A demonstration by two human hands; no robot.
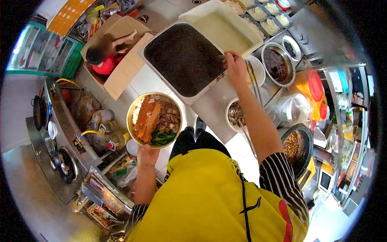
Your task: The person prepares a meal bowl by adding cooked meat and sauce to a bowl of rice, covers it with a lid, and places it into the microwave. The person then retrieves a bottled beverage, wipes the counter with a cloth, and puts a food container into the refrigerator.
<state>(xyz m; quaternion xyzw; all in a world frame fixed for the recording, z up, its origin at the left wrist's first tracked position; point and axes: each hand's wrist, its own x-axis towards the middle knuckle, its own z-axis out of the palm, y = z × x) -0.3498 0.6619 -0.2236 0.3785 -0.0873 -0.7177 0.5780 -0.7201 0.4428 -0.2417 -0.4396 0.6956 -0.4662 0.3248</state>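
Observation:
My left hand (148, 155) grips the lower rim of a round bowl (130, 125) from below. In the bowl lie a long reddish-brown piece of meat (148, 119), dark minced topping (168, 117), green leaves (162, 137) and some white rice at the left. My right hand (235, 66) is closed at the right edge of a large rectangular metal pan (189, 100) filled with dark liquid (181, 56). What its fingers hold is too small and dark to make out. Below my right forearm is a white pot with a perforated ladle (236, 115).
Behind the pan is a pale tray (225, 32) of cloudy liquid. Right stand a bowl of dark sauce (277, 66), a white bucket (292, 107) and a black pot (298, 147). A person in red (105, 66) is inside a cardboard box (125, 74) at left; stove counters run alongside.

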